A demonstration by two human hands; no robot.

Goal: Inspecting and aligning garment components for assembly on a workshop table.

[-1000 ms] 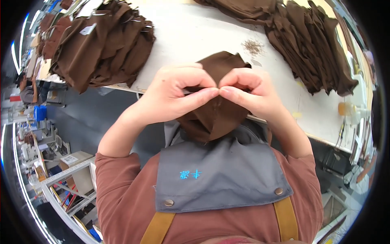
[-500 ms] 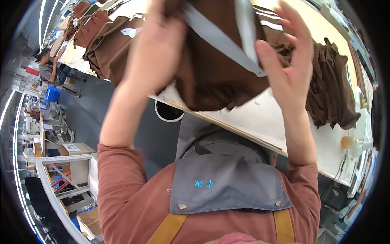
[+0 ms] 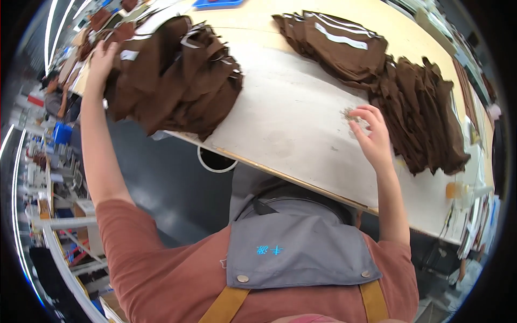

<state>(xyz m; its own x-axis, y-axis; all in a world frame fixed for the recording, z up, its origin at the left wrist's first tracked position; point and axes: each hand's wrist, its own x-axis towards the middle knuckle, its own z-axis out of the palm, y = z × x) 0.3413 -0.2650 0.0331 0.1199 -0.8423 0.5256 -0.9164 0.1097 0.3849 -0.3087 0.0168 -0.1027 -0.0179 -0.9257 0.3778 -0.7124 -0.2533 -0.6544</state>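
Observation:
On the left of the table lies a heap of brown cloth pieces [image 3: 177, 81] with white strips along some edges. My left hand [image 3: 102, 60] is at the heap's outer left edge, fingers apart and against the cloth; no firm grip shows. My right hand [image 3: 374, 137] hovers over the pale table [image 3: 291, 107], thumb and bent fingers apart, with nothing visible between them. Small thread-like scraps [image 3: 346, 114] lie by its fingertips. Just right of this hand, a row of gathered brown cloth pieces [image 3: 423, 116] stretches toward the table's right edge.
Behind the right hand lies a flatter brown stack [image 3: 344, 48] with white strips. A blue tray [image 3: 218, 4] sits at the far edge. A bottle with amber contents [image 3: 455, 190] stands at the right. Below the table's front edge is a white-rimmed bin [image 3: 216, 161]. A person [image 3: 54, 97] sits far left.
The brown cloth piece with pale strips is no longer held up before me. My left hand has moved left to the heap, and my right hand has come down lower over the table.

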